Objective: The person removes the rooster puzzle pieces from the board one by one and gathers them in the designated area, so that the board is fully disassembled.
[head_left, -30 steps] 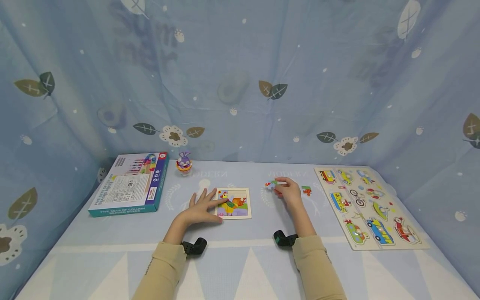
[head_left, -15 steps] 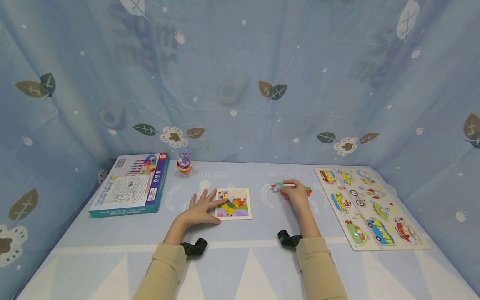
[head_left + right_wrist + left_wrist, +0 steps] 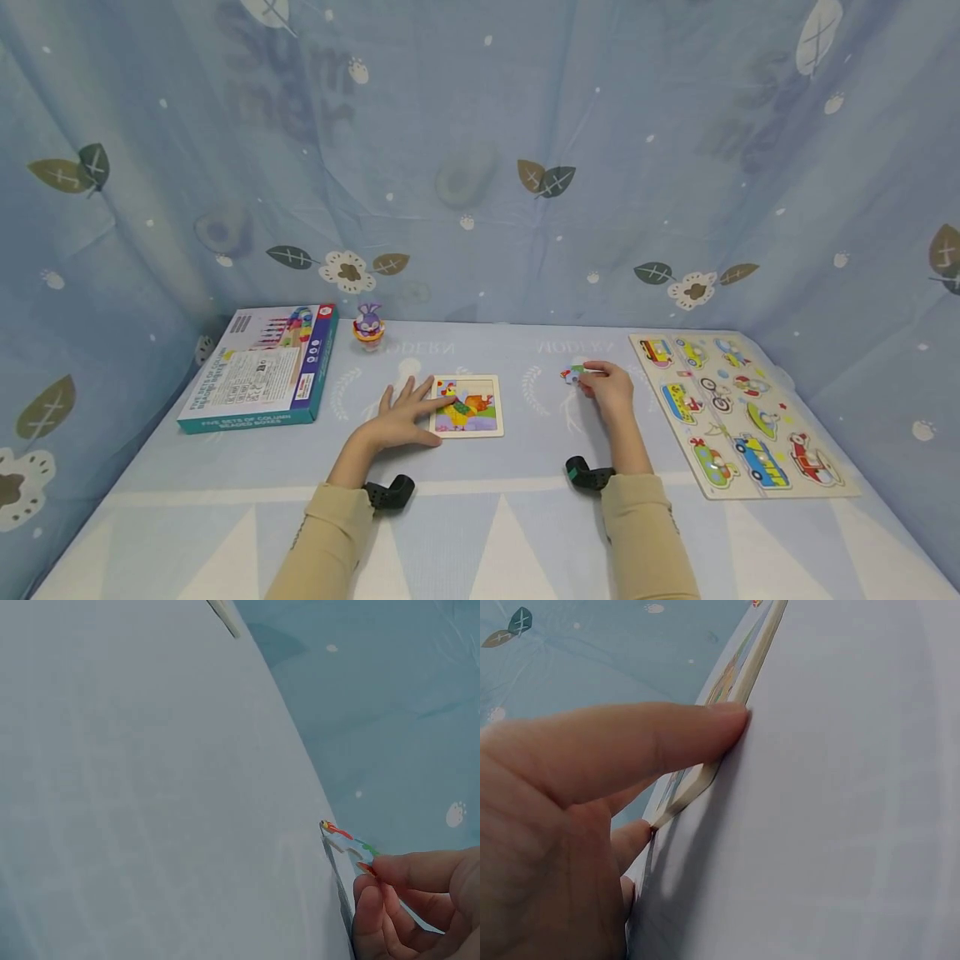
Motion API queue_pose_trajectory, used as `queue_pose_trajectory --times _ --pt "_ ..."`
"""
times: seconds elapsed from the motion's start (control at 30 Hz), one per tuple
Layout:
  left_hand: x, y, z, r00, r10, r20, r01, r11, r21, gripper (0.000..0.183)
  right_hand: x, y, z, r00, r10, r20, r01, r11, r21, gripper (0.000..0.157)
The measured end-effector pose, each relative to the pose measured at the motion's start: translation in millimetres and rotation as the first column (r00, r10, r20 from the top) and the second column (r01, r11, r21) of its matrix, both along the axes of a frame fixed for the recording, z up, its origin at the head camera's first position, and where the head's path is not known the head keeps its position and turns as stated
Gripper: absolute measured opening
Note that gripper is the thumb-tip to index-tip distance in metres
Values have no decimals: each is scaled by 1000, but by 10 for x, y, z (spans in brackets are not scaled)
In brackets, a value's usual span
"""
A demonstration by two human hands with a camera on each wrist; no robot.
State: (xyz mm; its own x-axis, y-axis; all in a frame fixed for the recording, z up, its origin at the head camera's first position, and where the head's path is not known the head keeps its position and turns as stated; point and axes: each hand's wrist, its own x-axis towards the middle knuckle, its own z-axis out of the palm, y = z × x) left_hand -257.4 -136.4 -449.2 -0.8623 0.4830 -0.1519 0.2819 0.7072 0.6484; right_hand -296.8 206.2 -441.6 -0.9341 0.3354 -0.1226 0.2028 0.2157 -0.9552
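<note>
A small square wooden jigsaw puzzle [image 3: 480, 434] with a colourful rooster picture lies on the table in the head view. My left hand [image 3: 399, 419] rests at its left side with fingers spread. The index finger reaches over the picture, and the thumb touches the wooden rim [image 3: 759, 654] in the left wrist view. To the right, my right hand [image 3: 609, 390] pinches a loose puzzle piece [image 3: 572, 374] between thumb and fingertips. In the right wrist view this puzzle piece [image 3: 346, 841] tilts close over the table, showing light blue, red and green.
A large wooden board of vehicle shapes [image 3: 720, 492] lies at the right. At the back left are a flat toy box [image 3: 258, 367] and a purple rabbit figure [image 3: 368, 327]. A patterned blue curtain [image 3: 480, 167] hangs behind the table [image 3: 480, 533].
My right hand has moved to the right with the puzzle piece. A second loose piece, seen earlier to its right, is now hidden by the hand. The left hand has stayed still.
</note>
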Motion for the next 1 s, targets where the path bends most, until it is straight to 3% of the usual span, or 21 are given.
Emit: queue_pose_trajectory --times 0.43,1.0 --pt "-5 -9 -17 1000 -7 -12 7 1000 -3 67 30 104 12 999 -21 40 20 999 26 34" --pt "-2 -8 -8 1000 -4 -5 4 1000 2 68 19 187 -31 997 -75 17 75 997 28 36"
